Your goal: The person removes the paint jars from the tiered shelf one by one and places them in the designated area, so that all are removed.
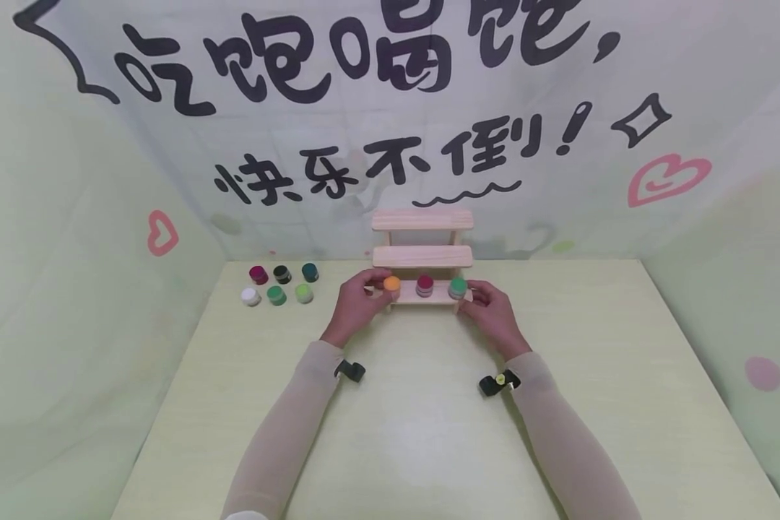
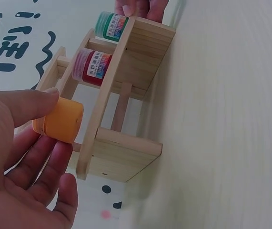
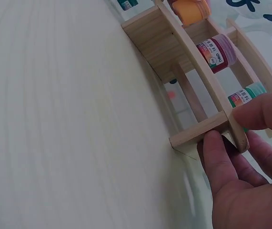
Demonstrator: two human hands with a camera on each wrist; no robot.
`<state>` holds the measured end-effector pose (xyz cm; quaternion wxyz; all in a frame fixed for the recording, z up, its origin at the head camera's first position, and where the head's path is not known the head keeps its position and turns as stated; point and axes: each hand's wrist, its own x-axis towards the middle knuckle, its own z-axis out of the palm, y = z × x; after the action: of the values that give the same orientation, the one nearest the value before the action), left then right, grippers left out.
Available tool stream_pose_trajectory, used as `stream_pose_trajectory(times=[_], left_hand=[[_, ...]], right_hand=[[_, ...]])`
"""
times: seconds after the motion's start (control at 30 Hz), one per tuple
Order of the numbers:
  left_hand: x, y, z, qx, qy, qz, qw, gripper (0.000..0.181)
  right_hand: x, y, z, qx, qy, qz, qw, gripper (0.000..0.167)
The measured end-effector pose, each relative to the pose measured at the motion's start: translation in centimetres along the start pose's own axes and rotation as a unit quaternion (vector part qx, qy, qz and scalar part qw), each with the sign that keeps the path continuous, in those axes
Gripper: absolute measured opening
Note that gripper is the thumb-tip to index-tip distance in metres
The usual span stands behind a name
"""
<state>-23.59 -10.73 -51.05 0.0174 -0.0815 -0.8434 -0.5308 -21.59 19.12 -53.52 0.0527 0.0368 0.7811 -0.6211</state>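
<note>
A small wooden three-step stand [image 1: 422, 256] stands at the table's back. At the left end of its lowest step, my left hand [image 1: 357, 305] pinches an orange paint jar [image 2: 64, 119] between thumb and fingers; whether the jar touches the step, I cannot tell. A dark red paint jar [image 2: 93, 66] sits mid-step, and a green paint jar [image 1: 458, 288] sits at the right end. My right hand [image 1: 492, 315] grips the right end of that step, thumb on the front board [image 3: 197, 62] beside the green jar and fingers below. The right fingertips are partly hidden.
Several more paint jars stand in two rows at the back left, among them a white jar [image 1: 250, 297], a black jar [image 1: 282, 274] and a light green jar [image 1: 303, 292]. A printed cloth [image 1: 338, 130] hangs right behind the pale table [image 1: 416, 448].
</note>
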Motion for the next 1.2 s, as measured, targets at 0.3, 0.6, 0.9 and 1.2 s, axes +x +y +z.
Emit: stream_pose_trajectory(times=[0.3, 0.6, 0.9, 1.2], left_hand=[[-0.3, 0.6, -0.7, -0.011, 0.010, -0.006, 0.9999, 0.043], [-1.0, 0.5, -1.6, -0.038, 0.007, -0.022, 0.9990, 0.044], [-2.1, -0.1, -2.9, -0.046, 0.014, -0.027, 0.9985, 0.044], [-2.9, -0.6, -4.4, -0.065, 0.024, -0.047, 0.9965, 0.045]], right_hand=[[0.0, -0.3, 0.0, -0.022, 0.007, 0.001, 0.9997, 0.055], [0.0, -0.2, 0.0, -0.031, 0.006, 0.007, 0.9995, 0.057], [-0.1, 0.0, 0.2, -0.008, 0.008, 0.011, 0.9999, 0.057], [-0.1, 0.2, 0.1, 0.009, 0.003, 0.016, 0.9998, 0.057]])
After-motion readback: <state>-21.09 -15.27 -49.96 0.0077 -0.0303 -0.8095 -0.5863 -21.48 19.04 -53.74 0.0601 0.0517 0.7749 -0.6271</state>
